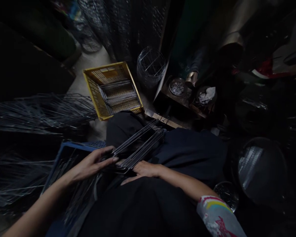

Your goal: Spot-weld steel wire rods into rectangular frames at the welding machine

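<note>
A bundle of bent wire frames (pixel 140 144) lies slanted across my lap, its far end near a wooden strip. My left hand (pixel 101 161) is closed on the near left corner of the bundle, thumb on top. My right hand (pixel 144 169) is at the bundle's near right side, partly under the wires; its fingers are mostly hidden, so its hold cannot be made out. Beyond my knee a yellow crate (pixel 96 98) holds more wire frames. A blue crate (pixel 61 153) with wire pieces is beside my left forearm.
Heaps of wire (pixel 44 112) lie at the left. A round wire basket (pixel 151 67) stands behind the yellow crate. Small metal parts fill a bowl (pixel 177 88) on a bench, near crumpled paper (pixel 207 95). Another bowl (pixel 227 196) is by my right elbow.
</note>
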`<move>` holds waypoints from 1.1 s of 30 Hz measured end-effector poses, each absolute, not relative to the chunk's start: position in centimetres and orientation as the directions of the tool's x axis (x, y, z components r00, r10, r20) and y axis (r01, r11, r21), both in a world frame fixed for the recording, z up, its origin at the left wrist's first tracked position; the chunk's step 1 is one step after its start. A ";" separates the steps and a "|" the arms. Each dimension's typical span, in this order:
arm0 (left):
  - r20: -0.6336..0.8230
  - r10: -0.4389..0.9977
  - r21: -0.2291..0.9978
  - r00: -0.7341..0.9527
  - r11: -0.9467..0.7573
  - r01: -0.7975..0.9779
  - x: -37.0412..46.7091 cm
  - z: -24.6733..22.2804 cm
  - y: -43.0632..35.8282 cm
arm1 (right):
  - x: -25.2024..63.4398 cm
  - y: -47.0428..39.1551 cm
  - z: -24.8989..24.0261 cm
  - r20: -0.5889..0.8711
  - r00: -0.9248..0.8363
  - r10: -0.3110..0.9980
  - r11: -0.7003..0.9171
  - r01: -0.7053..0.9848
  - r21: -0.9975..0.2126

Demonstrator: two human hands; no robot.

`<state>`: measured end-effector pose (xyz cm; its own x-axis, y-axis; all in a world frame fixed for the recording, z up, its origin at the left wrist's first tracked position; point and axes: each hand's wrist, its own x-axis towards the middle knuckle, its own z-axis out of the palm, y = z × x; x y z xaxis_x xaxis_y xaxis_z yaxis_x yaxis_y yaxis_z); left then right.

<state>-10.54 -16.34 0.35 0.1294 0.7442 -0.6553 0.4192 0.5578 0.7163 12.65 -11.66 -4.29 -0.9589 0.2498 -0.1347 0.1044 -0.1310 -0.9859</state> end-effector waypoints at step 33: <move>-0.571 0.820 0.588 0.025 0.388 0.709 -3.1 -4.2 7.3 | 6.9 -12.5 -2.5 0.146 -0.985 0.094 0.020 -0.145 -0.989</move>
<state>-3.09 7.29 -4.21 0.0248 0.8204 -0.5713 0.7094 0.3882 0.5883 6.86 -12.48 -2.46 -0.9848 0.0935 0.1460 -0.1448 0.0199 -0.9893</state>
